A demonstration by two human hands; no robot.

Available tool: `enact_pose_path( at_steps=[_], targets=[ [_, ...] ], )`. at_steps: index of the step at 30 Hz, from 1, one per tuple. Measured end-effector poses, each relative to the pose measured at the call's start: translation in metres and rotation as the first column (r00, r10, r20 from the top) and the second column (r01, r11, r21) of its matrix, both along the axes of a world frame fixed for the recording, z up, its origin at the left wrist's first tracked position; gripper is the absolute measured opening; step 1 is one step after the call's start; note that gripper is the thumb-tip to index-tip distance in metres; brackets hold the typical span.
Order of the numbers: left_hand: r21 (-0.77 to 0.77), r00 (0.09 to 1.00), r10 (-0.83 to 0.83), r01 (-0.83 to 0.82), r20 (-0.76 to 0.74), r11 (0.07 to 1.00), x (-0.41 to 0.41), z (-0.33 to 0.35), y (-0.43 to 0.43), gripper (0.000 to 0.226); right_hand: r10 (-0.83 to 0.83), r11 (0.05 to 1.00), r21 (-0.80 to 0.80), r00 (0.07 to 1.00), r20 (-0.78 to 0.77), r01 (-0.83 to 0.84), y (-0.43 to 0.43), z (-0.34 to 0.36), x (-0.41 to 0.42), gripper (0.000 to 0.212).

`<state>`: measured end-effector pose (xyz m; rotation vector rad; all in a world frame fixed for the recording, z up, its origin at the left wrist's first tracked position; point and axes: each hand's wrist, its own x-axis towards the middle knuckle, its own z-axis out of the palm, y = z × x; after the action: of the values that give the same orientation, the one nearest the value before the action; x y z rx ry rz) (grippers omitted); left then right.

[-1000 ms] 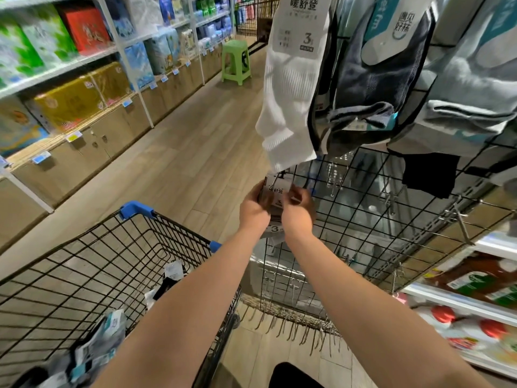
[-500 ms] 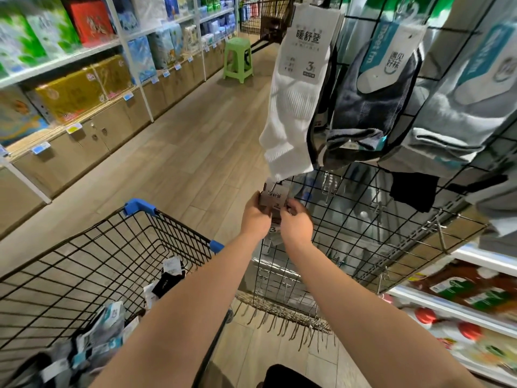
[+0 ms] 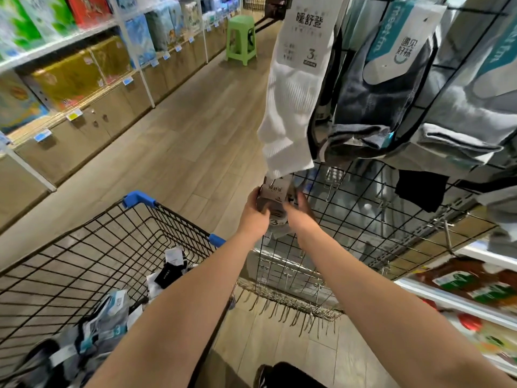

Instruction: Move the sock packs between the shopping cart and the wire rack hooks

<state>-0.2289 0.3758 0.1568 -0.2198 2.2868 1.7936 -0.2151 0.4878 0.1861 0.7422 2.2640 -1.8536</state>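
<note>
A pack of socks with a white label card (image 3: 274,191) hangs low on the black wire display rack (image 3: 363,219). My left hand (image 3: 253,215) grips the pack from the left, fingers curled round it. My right hand (image 3: 300,214) holds it from the right side, against the rack. Just above hangs a white sock pack (image 3: 291,107), with grey and dark sock packs (image 3: 375,102) to its right. The lower part of the held pack is hidden between my hands.
A black wire shopping cart (image 3: 92,264) with blue corner caps stands at left, holding several sock packs (image 3: 109,320). Shelves of boxed goods (image 3: 70,74) line the aisle's left. A green stool (image 3: 241,40) stands far down. Bottled goods (image 3: 470,287) lie at lower right. Empty hooks (image 3: 293,315) fringe the rack's bottom.
Both hands stayed on the low sock pack, shifting slightly on it. The camera tilted a little, so the hanging socks and shelves sit lower in view.
</note>
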Motion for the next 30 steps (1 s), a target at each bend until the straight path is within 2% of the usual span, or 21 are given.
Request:
enact_pose_path(
  at_steps=[7,12,18,22,26,28,30],
  targets=[
    [-0.02,0.998,0.06,-0.06,-0.027,0.998,-0.015,-0.025,0.0,0.044,-0.031,0.999,-0.041,0.999,-0.03,0.03,-0.008,-0.021,-0.006,0.037],
    [0.08,0.995,0.095,-0.091,-0.041,0.993,-0.017,-0.021,0.002,0.056,-0.123,0.992,-0.003,0.99,-0.065,0.123,-0.015,-0.017,-0.006,0.039],
    [-0.031,0.999,0.008,-0.01,-0.054,0.999,-0.027,-0.02,0.003,0.049,-0.17,0.983,0.058,0.98,-0.101,0.177,-0.017,-0.013,-0.007,0.035],
    [0.001,0.997,0.049,-0.049,-0.057,0.999,-0.025,-0.017,0.008,0.042,-0.178,0.98,0.075,0.979,-0.103,0.186,-0.016,-0.009,-0.004,0.036],
    [-0.006,0.998,0.053,-0.053,-0.017,0.999,-0.024,-0.017,0.006,0.045,-0.156,0.983,0.083,0.984,-0.085,0.163,-0.016,-0.005,0.0,0.035],
    [0.012,0.999,0.028,-0.028,-0.02,1.0,-0.024,-0.014,0.005,0.038,-0.147,0.983,0.1,0.985,-0.094,0.157,-0.016,-0.002,0.003,0.035],
    [0.021,0.998,0.045,-0.045,-0.032,0.999,-0.021,-0.009,0.003,0.021,-0.152,0.978,0.13,0.984,-0.095,0.164,-0.019,0.001,0.008,0.036]
  ],
)
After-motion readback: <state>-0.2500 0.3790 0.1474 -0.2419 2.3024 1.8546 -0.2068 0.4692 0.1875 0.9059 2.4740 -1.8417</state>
